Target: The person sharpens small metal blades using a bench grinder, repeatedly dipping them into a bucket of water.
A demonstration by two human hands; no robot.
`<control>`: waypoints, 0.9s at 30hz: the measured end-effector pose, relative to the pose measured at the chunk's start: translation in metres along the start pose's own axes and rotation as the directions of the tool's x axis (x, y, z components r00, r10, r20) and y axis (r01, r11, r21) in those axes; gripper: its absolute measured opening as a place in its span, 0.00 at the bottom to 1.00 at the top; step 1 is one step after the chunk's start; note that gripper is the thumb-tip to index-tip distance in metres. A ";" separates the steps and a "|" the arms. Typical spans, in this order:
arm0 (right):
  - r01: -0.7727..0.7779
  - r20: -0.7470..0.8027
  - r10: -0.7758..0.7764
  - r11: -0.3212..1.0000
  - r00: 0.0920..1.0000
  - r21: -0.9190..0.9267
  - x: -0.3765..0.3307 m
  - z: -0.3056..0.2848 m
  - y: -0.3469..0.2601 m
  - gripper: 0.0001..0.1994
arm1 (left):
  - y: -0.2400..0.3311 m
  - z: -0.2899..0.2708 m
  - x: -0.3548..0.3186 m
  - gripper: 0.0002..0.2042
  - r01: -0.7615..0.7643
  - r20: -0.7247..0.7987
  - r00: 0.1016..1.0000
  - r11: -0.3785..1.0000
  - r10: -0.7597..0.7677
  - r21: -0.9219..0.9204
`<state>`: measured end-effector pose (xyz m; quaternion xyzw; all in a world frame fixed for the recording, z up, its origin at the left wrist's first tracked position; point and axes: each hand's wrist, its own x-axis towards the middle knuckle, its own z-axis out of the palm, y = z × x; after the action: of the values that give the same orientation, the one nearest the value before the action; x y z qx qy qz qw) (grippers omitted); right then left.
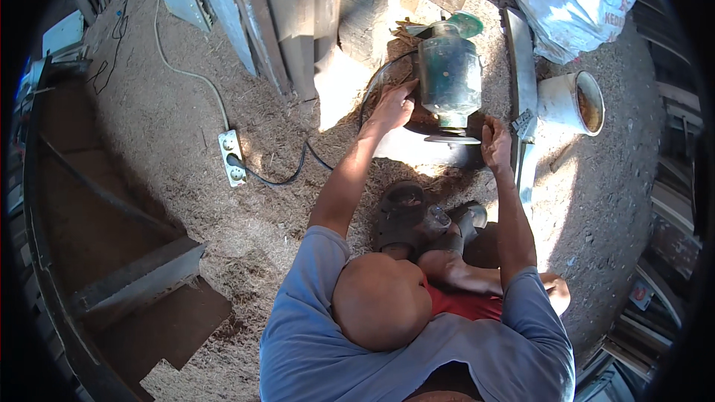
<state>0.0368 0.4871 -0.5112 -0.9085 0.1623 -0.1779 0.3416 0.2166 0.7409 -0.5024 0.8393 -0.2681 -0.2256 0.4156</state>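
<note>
Motor [449,74] on sawdust floor [186,149], upright, disc at near end. Left hand [392,106] pressed against its left side, fingers curled; right hand [496,144] closed by disc rim, grip unclear. Cord plugged into socket strip [232,157] left of motor. Bucket [572,102] right. Work apparently midway.

At upper centre of the frame a dark green electric motor [449,76] stands on sawdust-covered ground [186,141]. The left hand [392,106] rests against its left side; the right hand [496,144] grips near its lower right base. A white power strip [233,157] lies centre left, and a white bucket [570,102] stands at right.
</note>
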 end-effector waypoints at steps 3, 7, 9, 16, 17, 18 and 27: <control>-0.036 -0.022 0.038 0.997 0.999 0.070 -0.003 -0.017 -0.025 0.11 | -0.020 -0.011 -0.018 0.19 -0.102 -0.240 0.962 0.988 0.127 0.116; -0.197 -0.146 0.175 0.968 0.974 -0.155 -0.005 -0.062 -0.020 0.13 | -0.023 -0.033 -0.045 0.18 -0.213 -0.263 0.923 0.942 0.280 0.258; -0.347 -0.208 0.305 0.914 0.929 -0.210 -0.011 -0.084 0.017 0.16 | -0.020 -0.032 -0.055 0.16 -0.260 -0.243 0.908 0.915 0.340 0.307; -0.619 -0.084 0.631 0.714 0.771 -0.325 0.022 -0.101 0.002 0.31 | 0.000 -0.046 -0.108 0.16 -0.204 -0.284 0.917 0.941 0.280 0.268; -0.636 -0.089 0.650 0.692 0.755 -0.341 0.031 -0.098 -0.001 0.32 | 0.001 -0.046 -0.116 0.15 -0.153 -0.280 0.941 0.978 0.188 0.143; -0.652 -0.095 0.669 0.669 0.738 -0.356 0.040 -0.093 0.001 0.33 | 0.001 -0.047 -0.124 0.15 -0.096 -0.262 0.960 0.995 0.097 0.017; -0.588 -0.096 0.601 0.715 0.793 -0.379 0.054 -0.071 0.037 0.34 | 0.001 -0.037 -0.148 0.15 0.037 -0.202 0.978 0.994 -0.057 -0.102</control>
<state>0.0475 0.3985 -0.4745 -0.8599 0.4716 -0.0073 0.1954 0.1274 0.8560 -0.4575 0.8429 -0.1925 -0.1605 0.4762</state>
